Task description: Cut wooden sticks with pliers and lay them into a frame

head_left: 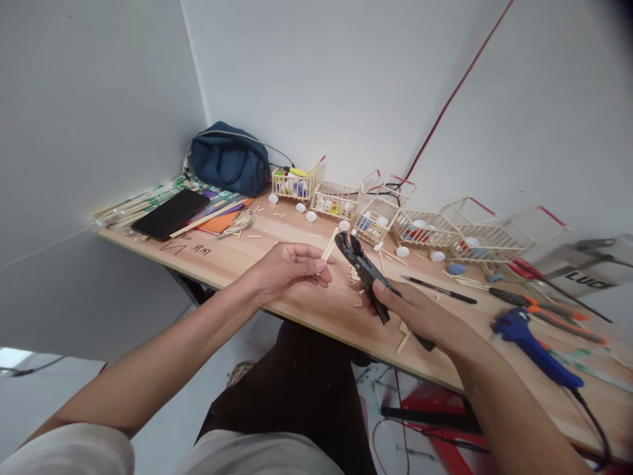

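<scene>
My left hand (289, 267) pinches a thin wooden stick (330, 244) that points up and to the right. My right hand (420, 313) grips the handles of black cutting pliers (363, 267). The pliers' jaws sit just right of the stick's upper end, close to it. Both hands hover over the front part of a wooden table (316, 303). Short cut stick pieces (403, 342) lie on the table around my hands.
Several small stick-built carts (336, 198) with white bottle-cap wheels line the back of the table. A blue pouch (230, 158) and a black phone (171, 213) lie at the left. A blue glue gun (537, 346), screwdrivers (544, 307) and a black pen (440, 289) lie at the right.
</scene>
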{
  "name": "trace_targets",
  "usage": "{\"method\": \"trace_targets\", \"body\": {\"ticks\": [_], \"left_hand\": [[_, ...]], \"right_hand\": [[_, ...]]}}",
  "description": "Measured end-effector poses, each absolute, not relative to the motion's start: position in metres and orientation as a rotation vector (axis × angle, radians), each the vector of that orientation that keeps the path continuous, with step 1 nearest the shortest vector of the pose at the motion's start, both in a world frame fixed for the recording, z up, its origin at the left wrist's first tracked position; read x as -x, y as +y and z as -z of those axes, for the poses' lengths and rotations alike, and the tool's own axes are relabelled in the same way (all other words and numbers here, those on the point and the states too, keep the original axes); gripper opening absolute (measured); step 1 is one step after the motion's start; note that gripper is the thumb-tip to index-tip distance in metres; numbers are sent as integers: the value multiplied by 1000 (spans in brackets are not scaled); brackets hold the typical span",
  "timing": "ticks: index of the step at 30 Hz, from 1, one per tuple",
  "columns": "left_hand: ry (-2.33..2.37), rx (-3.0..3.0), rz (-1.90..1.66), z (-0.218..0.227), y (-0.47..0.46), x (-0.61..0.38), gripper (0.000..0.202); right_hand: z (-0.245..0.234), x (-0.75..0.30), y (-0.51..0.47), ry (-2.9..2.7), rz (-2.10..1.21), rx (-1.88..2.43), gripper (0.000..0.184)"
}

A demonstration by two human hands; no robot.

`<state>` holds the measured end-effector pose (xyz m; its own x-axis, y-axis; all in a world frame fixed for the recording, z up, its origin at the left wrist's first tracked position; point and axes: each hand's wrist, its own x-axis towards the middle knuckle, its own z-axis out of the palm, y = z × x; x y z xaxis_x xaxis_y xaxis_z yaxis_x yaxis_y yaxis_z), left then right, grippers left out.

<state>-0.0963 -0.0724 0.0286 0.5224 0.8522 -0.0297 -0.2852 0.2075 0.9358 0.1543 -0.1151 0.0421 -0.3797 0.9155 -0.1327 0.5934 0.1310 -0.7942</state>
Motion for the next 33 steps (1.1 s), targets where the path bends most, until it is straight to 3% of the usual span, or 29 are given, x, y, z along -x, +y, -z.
{"method": "trace_targets", "body": {"ticks": [11,20,33], "left_hand": [[573,-1095,-736,-34,-78,99,37],[549,-1060,-622,-34,-76,104,38],[606,-1066,-556,-38,-78,108,36]], "right_hand": [[-50,-145,-118,-2130,-1274,1309,58],[-53,-142,-122,-2184,-1128,1403,65],[-55,-135,-128,-2248,-860,1534,61]]}}
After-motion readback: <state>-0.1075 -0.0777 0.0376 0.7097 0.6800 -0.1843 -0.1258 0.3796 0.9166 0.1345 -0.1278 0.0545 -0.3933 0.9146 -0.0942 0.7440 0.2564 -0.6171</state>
